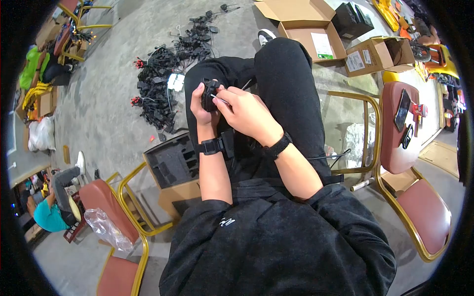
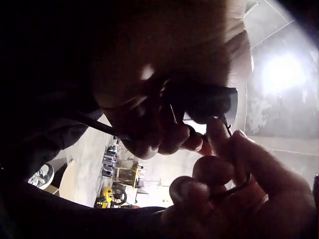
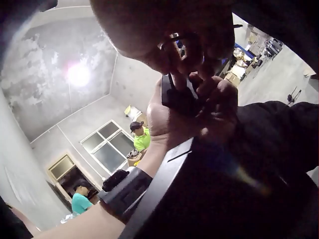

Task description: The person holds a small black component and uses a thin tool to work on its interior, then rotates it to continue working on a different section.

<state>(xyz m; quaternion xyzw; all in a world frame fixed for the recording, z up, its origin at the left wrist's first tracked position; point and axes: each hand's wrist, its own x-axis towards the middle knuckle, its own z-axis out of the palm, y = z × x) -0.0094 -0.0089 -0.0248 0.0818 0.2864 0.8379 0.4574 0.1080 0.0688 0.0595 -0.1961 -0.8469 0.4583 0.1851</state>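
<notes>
My left hand (image 1: 201,111) grips a small black block-shaped device (image 1: 209,97) above the lap. In the right wrist view the device (image 3: 175,94) shows as a dark box in the palm, with the fingers around it. My right hand (image 1: 252,114) meets the device from the other side and pinches a thin cord (image 1: 222,99) with thumb and forefinger right at it. In the left wrist view the thin dark cord (image 2: 243,185) curves between the right fingers. Shadow hides the spot where the cord reaches the device.
Piles of black cabled devices (image 1: 155,81) lie on the floor ahead. A carton with black foam (image 1: 170,160) stands by my left side. Open cardboard boxes (image 1: 308,37) are ahead right. Chairs flank me; a phone (image 1: 403,109) lies on the right chair (image 1: 392,143). Other people sit at left.
</notes>
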